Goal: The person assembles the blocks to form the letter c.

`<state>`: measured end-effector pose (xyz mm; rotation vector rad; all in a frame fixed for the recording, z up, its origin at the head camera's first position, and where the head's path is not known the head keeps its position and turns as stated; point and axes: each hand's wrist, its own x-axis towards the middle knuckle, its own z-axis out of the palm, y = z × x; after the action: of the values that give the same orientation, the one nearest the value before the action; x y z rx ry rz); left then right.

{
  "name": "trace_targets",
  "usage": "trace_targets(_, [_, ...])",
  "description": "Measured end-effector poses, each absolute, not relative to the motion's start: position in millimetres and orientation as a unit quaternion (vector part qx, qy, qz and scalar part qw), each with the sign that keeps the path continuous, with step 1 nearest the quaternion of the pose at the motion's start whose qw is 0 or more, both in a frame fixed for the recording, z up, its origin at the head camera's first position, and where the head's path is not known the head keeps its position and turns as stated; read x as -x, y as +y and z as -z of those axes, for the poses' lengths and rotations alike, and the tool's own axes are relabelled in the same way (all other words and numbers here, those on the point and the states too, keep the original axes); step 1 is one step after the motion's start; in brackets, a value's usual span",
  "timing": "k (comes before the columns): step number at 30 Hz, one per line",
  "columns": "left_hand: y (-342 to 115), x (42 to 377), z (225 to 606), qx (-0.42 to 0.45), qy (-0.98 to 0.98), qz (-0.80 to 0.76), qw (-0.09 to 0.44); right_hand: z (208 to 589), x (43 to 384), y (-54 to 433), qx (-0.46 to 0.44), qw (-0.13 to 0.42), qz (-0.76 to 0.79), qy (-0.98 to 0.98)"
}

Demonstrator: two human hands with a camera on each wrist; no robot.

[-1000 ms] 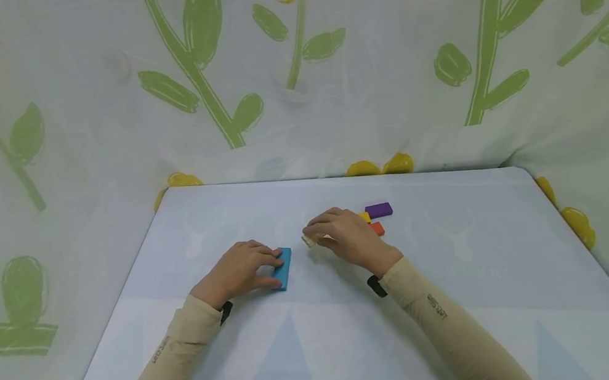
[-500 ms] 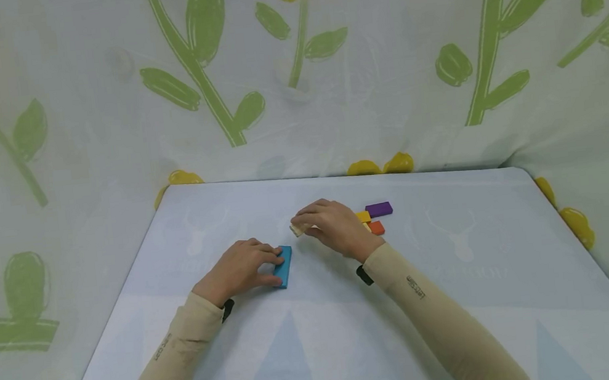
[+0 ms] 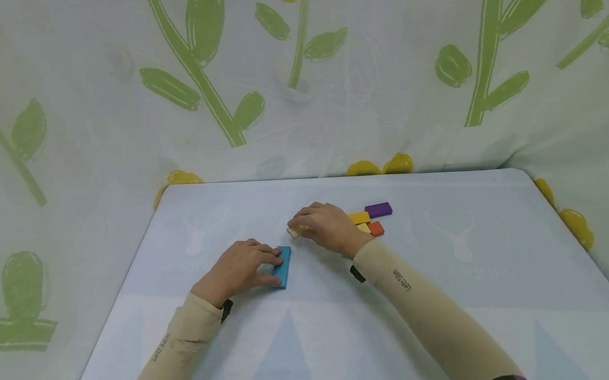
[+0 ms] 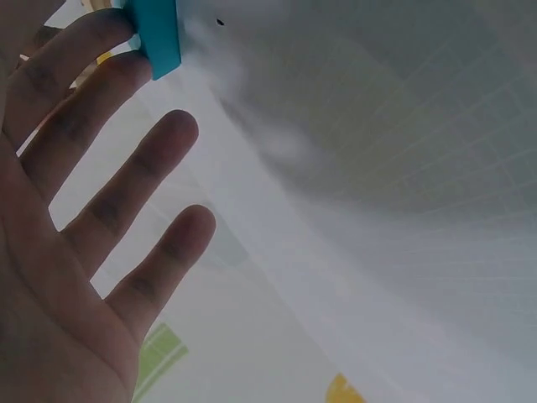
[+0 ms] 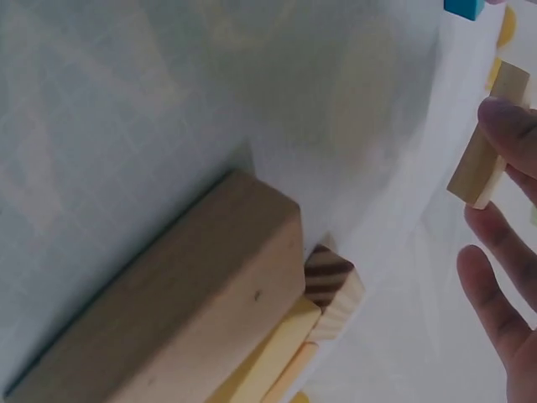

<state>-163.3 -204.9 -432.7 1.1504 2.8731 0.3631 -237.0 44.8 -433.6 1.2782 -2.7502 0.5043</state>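
A flat blue block (image 3: 285, 266) lies on the white table, and my left hand (image 3: 237, 270) holds it with the thumb at its near end and fingertips at its upper part. In the left wrist view the blue block (image 4: 158, 38) meets two fingertips while the other fingers extend free. My right hand (image 3: 324, 226) pinches a small pale wooden block (image 3: 295, 230), up and to the right of the blue one. The right wrist view shows this wooden block (image 5: 487, 143) tilted between thumb and fingers, apart from the blue block (image 5: 463, 7).
Behind the right hand lie a purple block (image 3: 378, 209), a yellow block (image 3: 359, 217), an orange block (image 3: 377, 229) and a pale yellow block (image 3: 363, 228). A brown-looking block (image 5: 185, 294) looms close in the right wrist view. Flower-printed cloth (image 3: 373, 102) hangs behind the table.
My right hand has moved left with the wooden block, uncovering more of the yellow blocks behind it. The left hand and the blue block have stayed in place.
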Motion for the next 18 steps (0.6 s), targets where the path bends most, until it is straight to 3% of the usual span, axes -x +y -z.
trace_targets(18, [-204.8,162.9,433.2,-0.368,0.922,-0.117,0.014,449.1,240.9,25.3,-0.406,-0.009,-0.101,-0.908])
